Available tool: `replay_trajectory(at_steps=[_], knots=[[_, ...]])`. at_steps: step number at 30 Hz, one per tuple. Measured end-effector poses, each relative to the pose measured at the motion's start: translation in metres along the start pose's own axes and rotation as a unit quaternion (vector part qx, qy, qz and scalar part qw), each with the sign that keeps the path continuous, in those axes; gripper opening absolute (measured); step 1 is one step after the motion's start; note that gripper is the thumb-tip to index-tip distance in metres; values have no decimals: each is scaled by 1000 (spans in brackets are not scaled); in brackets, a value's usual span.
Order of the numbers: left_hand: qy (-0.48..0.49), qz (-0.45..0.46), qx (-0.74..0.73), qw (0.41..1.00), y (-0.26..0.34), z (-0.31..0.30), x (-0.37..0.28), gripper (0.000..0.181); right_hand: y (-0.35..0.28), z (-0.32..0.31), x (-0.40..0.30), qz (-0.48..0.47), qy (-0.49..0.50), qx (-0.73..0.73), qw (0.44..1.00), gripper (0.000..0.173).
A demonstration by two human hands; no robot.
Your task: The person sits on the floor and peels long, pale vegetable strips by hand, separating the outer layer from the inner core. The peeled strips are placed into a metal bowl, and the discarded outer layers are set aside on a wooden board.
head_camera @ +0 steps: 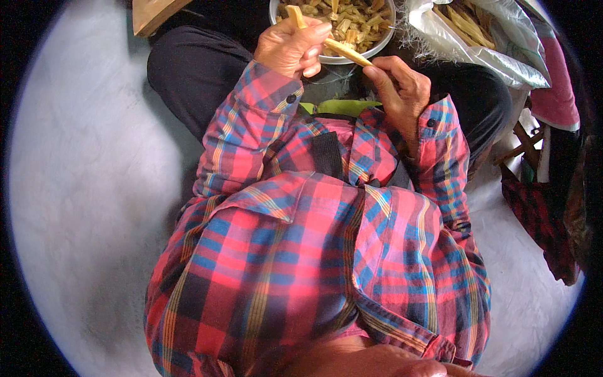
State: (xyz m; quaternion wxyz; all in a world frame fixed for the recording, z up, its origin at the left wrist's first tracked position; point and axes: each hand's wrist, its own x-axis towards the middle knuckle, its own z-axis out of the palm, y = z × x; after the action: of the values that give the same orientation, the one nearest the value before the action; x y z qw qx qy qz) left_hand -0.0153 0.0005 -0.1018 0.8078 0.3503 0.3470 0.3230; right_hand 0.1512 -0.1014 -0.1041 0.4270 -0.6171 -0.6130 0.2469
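A long, pale yellow strip of dried plant material [347,51] slants between my two hands. My left hand [293,46] grips it in curled fingers, thumb on top, and a yellow end sticks up above the fist. The fingers hide the part inside. My right hand [400,85] pinches the strip's lower right end between thumb and forefinger. Just beyond the hands stands a round, pale-rimmed tub [389,37] holding many short, yellow-brown dried pieces [360,23]. My left hand overlaps its near left rim.
An open clear plastic bag [520,61] with longer dried strips [464,23] lies to the upper right. Pink cloth [556,85] hangs beside it, above wooden slats [523,143]. A wooden corner [155,14] juts in at upper left. Something green [348,107] lies between my folded legs.
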Motion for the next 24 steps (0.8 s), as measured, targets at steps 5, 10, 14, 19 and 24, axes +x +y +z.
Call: replay_trajectory(at_steps=[5, 10, 14, 19, 24], knots=[[-12, 40, -7, 999, -1, 4, -5, 12, -2, -19, 4, -92, 6, -56, 994, 8], [-172, 53, 109, 978, 13, 2, -10, 21, 2, -46, 15, -220, 61, -153, 962, 17], [-408, 30, 192, 892, 49, -13, 1, 48, -6, -80, 34, -308, 33, -242, 920, 21], [-344, 186, 377, 840, 73, 36, 12, 35, -26, -88, 73, -428, -24, -294, 854, 22], [-382, -152, -12, 911, 82, 43, 33, 30, -35, -86, 108, -443, -25, -325, 835, 33]])
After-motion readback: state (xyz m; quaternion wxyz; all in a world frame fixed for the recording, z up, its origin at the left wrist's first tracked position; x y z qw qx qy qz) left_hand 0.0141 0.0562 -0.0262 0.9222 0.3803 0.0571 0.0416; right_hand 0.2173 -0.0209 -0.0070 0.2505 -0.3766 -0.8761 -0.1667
